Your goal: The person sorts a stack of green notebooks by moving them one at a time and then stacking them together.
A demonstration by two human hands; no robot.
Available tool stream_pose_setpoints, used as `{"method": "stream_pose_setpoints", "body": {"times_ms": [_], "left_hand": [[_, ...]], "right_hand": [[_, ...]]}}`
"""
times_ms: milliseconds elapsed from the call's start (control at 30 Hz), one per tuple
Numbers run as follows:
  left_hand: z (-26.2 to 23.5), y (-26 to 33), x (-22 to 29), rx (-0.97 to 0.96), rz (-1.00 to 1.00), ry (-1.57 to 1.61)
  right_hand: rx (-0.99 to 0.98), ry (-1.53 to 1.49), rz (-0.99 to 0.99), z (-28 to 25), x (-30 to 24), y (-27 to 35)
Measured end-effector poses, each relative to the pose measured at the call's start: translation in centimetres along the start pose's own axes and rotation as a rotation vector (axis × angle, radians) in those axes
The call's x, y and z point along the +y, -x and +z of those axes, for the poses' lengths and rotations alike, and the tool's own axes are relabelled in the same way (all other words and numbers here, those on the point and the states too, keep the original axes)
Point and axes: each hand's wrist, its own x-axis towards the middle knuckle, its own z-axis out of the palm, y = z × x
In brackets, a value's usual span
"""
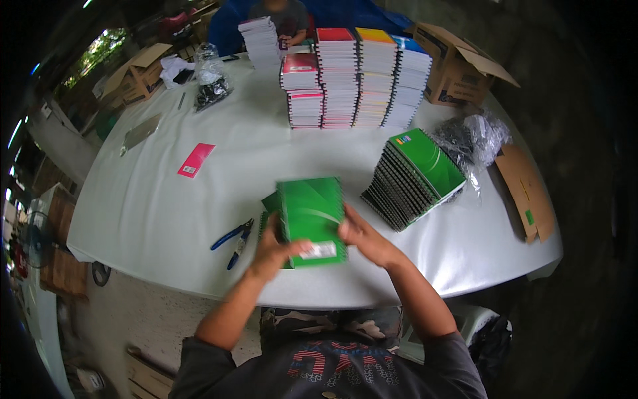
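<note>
A green spiral notebook (310,206) with a white label near its lower edge is held between my two hands, slightly blurred. My left hand (271,251) grips its lower left side, with the thumb over the cover. On the right edge, my right hand (364,238) closes its fingers and thumb round the side. Part of another green notebook (270,201) shows beneath it at the left. To the right stands a leaning stack of green spiral notebooks (425,163). Blue-handled pliers (237,241) lie left of my left hand.
Tall stacks of notebooks (339,83) with red, yellow and blue covers stand at the back. Cardboard boxes (458,70), clear plastic (473,136) and a flat cardboard piece (522,189) are at the right. A pink card (197,159) lies left. Another person (286,20) sits across the table.
</note>
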Motion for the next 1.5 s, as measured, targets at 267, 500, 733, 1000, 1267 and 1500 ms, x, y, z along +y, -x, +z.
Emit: {"method": "stream_pose_setpoints", "body": {"times_ms": [267,500,733,1000,1267,1500], "left_hand": [[-15.5,-14.9,4.7,0.25,-0.192,0.02],[-20.6,-25.6,4.2,0.221,-0.441,0.022],[-18.9,-33.2,2.3,0.131,-0.556,0.061],[-20.8,-35.9,2.3,0.144,-0.589,0.079],[-20.0,-37.1,1.8,0.113,-0.467,-0.095],[-22.0,-35.8,1.5,0.679,-0.037,-0.287]], "right_hand": [[0.523,0.424,-0.097,1.0,7.1,-10.1],[0.602,0.442,-0.126,0.9,8.2,-10.7],[0.585,0.48,-0.113,0.6,8.2,-10.5],[0.506,0.555,-0.098,0.7,7.6,-10.5],[0.514,0.618,-0.133,0.7,7.9,-10.7],[0.547,0.557,-0.236,1.3,7.4,-10.9]]}}
